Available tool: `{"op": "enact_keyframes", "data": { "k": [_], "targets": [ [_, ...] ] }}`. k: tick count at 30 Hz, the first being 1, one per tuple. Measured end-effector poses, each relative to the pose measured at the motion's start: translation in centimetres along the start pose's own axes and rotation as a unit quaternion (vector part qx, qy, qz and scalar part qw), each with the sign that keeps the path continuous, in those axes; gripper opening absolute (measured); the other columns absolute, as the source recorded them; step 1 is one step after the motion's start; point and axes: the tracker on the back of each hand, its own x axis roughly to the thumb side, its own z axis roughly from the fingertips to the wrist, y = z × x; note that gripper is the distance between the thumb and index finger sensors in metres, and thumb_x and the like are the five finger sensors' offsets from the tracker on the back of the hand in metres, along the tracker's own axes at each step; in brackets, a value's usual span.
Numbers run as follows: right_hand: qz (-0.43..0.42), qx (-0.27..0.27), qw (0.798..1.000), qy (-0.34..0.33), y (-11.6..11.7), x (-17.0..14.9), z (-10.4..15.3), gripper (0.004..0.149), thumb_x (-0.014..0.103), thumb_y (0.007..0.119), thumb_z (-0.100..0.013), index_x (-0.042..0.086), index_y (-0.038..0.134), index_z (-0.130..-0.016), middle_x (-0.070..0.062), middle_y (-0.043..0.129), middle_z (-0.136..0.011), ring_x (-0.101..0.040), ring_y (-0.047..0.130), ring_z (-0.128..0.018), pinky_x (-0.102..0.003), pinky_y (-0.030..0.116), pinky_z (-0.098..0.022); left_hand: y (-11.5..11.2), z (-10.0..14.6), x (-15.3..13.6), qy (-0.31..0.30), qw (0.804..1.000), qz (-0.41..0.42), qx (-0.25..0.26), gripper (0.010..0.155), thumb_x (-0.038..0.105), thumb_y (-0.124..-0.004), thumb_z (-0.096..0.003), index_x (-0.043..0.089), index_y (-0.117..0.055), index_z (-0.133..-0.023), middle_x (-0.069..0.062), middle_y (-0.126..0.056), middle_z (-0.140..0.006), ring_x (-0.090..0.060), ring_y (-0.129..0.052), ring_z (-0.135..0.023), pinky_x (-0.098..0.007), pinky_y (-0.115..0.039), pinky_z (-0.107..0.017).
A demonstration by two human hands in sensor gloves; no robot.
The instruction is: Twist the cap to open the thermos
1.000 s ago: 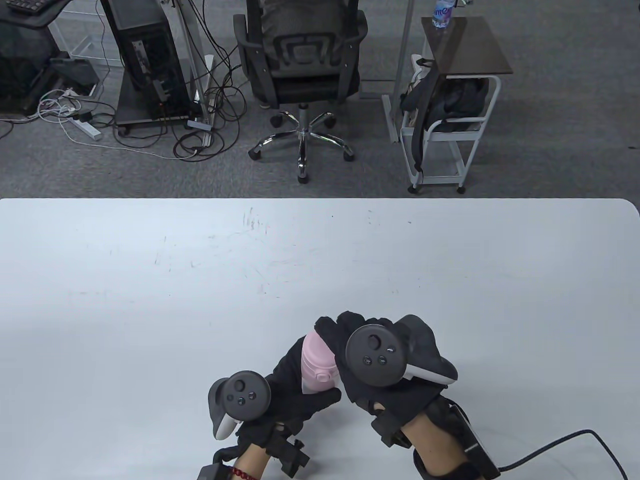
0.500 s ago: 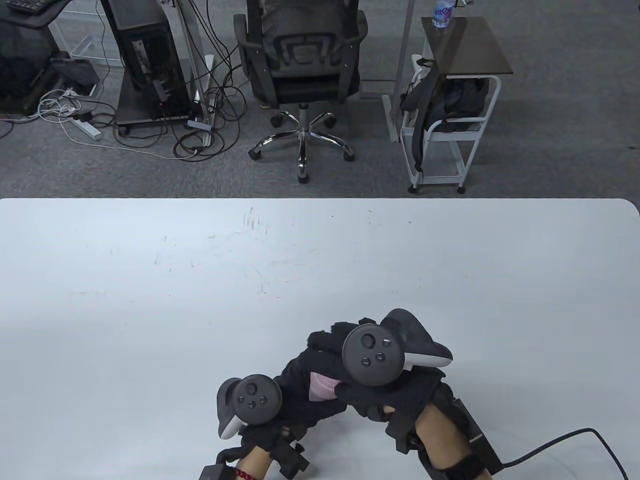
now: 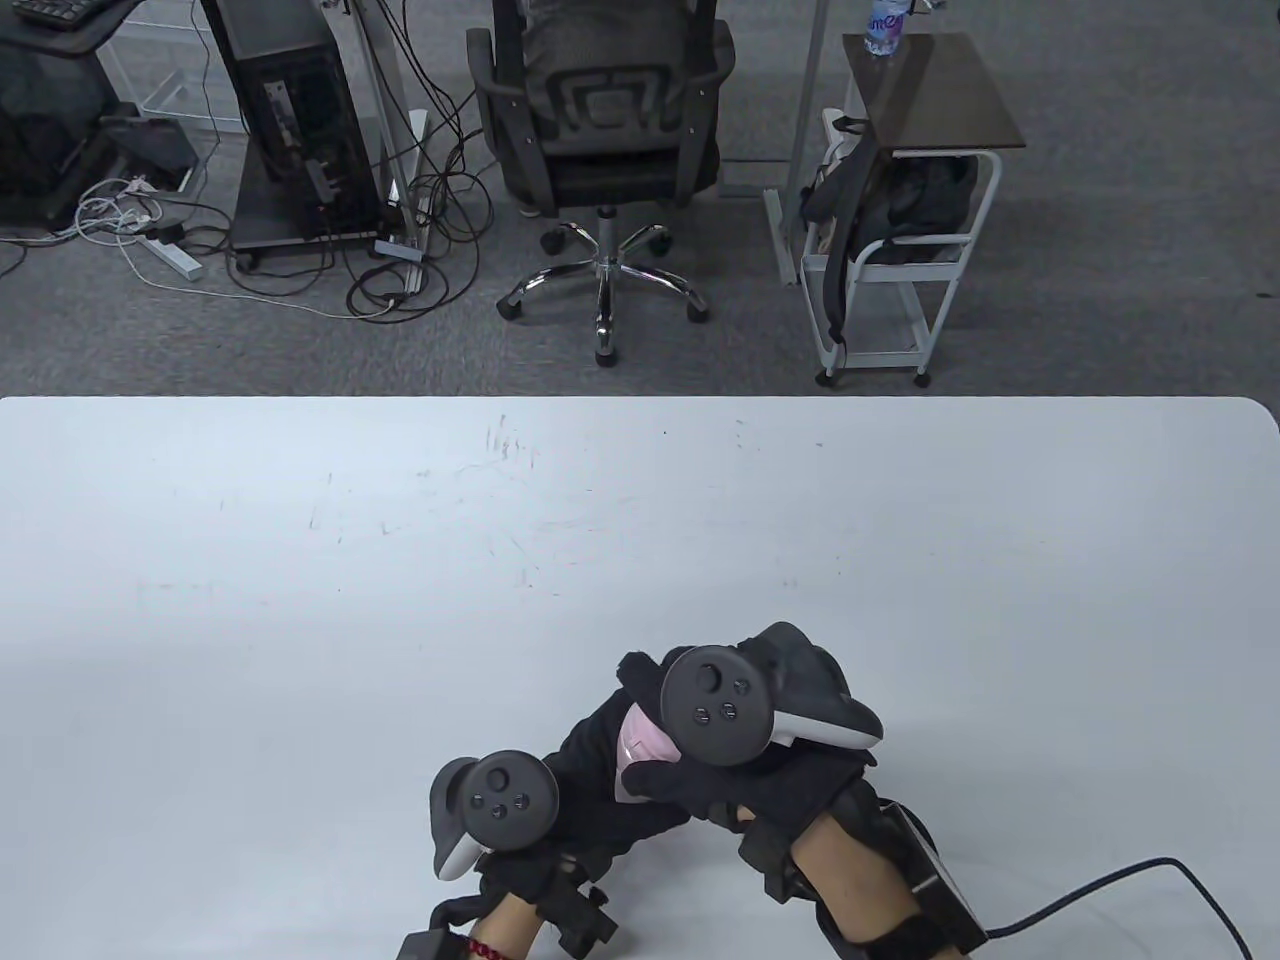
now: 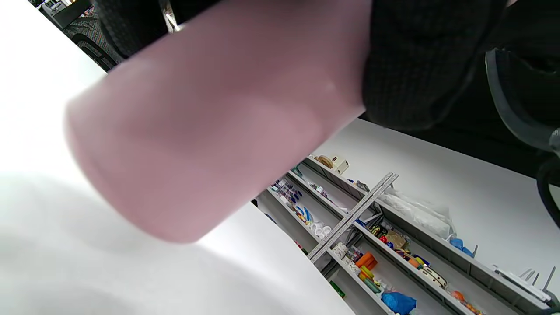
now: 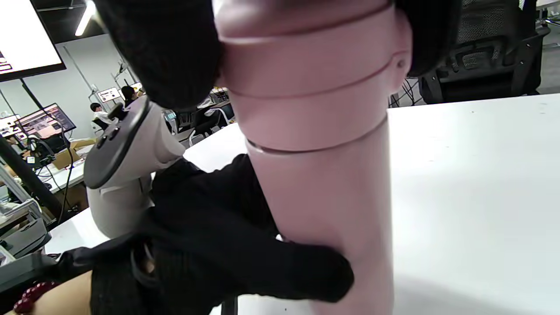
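A pink thermos (image 3: 638,752) stands near the table's front edge, mostly hidden by both hands. My left hand (image 3: 590,790) grips its body; the right wrist view shows the body (image 5: 332,218) with my left fingers (image 5: 271,262) wrapped around it. My right hand (image 3: 700,780) grips the pink cap (image 5: 306,78) from above, fingers on both sides. A thin gap line shows between cap and body. In the left wrist view the thermos's lower body (image 4: 197,144) is close and blurred, just above the table.
The white table (image 3: 400,560) stretches away beyond the hands. A black cable (image 3: 1120,885) trails from my right wrist toward the front right. Beyond the far edge stand an office chair (image 3: 600,150) and a small cart (image 3: 900,220).
My right hand closed over the cap and turned on it, its tracker shifting left. More of the pink cap was visible one second ago. My left hand barely moved.
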Motion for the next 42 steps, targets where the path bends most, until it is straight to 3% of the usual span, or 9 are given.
{"op": "enact_keyframes", "data": {
  "k": [8,10,14,18,22,27,32,35,42],
  "targets": [
    [-0.092,0.051,0.983,-0.149,-0.5,-0.4,0.4,0.071,0.003,0.083,-0.044,0.012,0.055,-0.109,-0.019,0.037,-0.116,-0.058,0.025,-0.099,-0.079,0.014,-0.058,0.2,0.0,-0.1,-0.006,1.000,0.018,0.003,0.094,0.050,-0.092,-0.0343,0.017,-0.039,-0.105,-0.010,-0.051,-0.112,-0.036,-0.068,-0.097,-0.056,-0.072,-0.069],
    [-0.094,0.046,0.984,-0.143,-0.6,-0.5,0.3,0.072,0.007,0.084,-0.046,0.014,0.051,-0.110,-0.018,0.031,-0.117,-0.057,0.020,-0.099,-0.079,0.012,-0.058,0.2,0.0,-0.2,-0.003,1.000,0.020,0.007,0.094,0.050,-0.092,-0.0344,0.017,-0.039,-0.105,-0.010,-0.052,-0.112,-0.037,-0.068,-0.097,-0.056,-0.072,-0.069],
    [-0.084,-0.006,0.994,-0.062,-0.6,-1.0,0.4,0.087,0.047,0.077,-0.052,0.007,0.032,-0.114,-0.030,0.018,-0.115,-0.064,0.023,-0.096,-0.082,0.014,-0.057,0.3,0.0,-0.2,0.000,1.000,0.021,0.014,0.094,0.050,-0.092,-0.0345,0.016,-0.039,-0.105,-0.011,-0.052,-0.112,-0.037,-0.068,-0.097,-0.056,-0.072,-0.069],
    [0.026,-0.024,0.997,0.074,0.1,-0.1,0.2,0.096,0.062,0.069,-0.047,0.000,0.033,-0.112,-0.042,0.050,-0.101,-0.054,0.072,-0.079,-0.085,0.047,-0.055,0.2,0.1,-0.2,0.004,1.000,0.001,0.013,0.094,0.050,-0.092,-0.0344,0.016,-0.039,-0.105,-0.011,-0.052,-0.112,-0.037,-0.068,-0.096,-0.055,-0.073,-0.068],
    [0.046,-0.034,0.997,0.045,0.3,0.7,-0.4,0.085,0.048,0.080,-0.051,-0.005,0.046,-0.107,-0.036,0.069,-0.088,-0.042,0.085,-0.064,-0.078,0.056,-0.056,0.1,0.0,-0.2,0.004,1.000,0.003,0.008,0.095,0.050,-0.092,-0.0340,0.016,-0.039,-0.105,-0.011,-0.052,-0.112,-0.037,-0.068,-0.096,-0.055,-0.073,-0.068],
    [-0.032,-0.069,0.996,-0.050,-2.2,-0.7,1.9,0.085,0.039,0.086,-0.049,0.002,0.040,-0.111,-0.041,0.056,-0.098,-0.055,0.074,-0.072,-0.080,0.046,-0.060,0.4,-0.1,-0.3,0.008,1.000,0.009,0.012,0.094,0.050,-0.092,-0.0344,0.017,-0.038,-0.105,-0.010,-0.051,-0.112,-0.036,-0.067,-0.097,-0.054,-0.073,-0.069],
    [-0.036,-0.178,0.981,0.066,-4.1,-4.7,5.9,0.086,0.038,0.086,-0.049,0.002,0.039,-0.112,-0.042,0.051,-0.100,-0.059,0.070,-0.074,-0.082,0.042,-0.060,1.1,0.0,-0.3,0.011,0.999,0.023,0.034,0.094,0.050,-0.091,-0.0350,0.017,-0.037,-0.105,-0.009,-0.050,-0.112,-0.036,-0.066,-0.098,-0.053,-0.073,-0.069],
    [-0.014,-0.143,0.982,0.126,-1.3,-8.5,5.5,0.086,0.040,0.085,-0.049,0.003,0.038,-0.111,-0.041,0.052,-0.100,-0.057,0.071,-0.073,-0.081,0.044,-0.060,1.2,0.2,-0.1,0.003,0.998,0.039,0.040,0.094,0.049,-0.091,-0.0350,0.017,-0.037,-0.105,-0.009,-0.050,-0.112,-0.036,-0.066,-0.098,-0.053,-0.073,-0.069],
    [-0.052,0.035,0.977,0.203,11.3,-15.1,3.6,0.087,0.040,0.085,-0.048,0.003,0.037,-0.110,-0.041,0.052,-0.098,-0.057,0.071,-0.072,-0.080,0.045,-0.058,1.0,0.3,0.3,-0.010,0.999,0.030,0.035,0.094,0.048,-0.092,-0.0342,0.017,-0.038,-0.105,-0.009,-0.051,-0.112,-0.036,-0.067,-0.098,-0.053,-0.074,-0.068]
  ]
}}
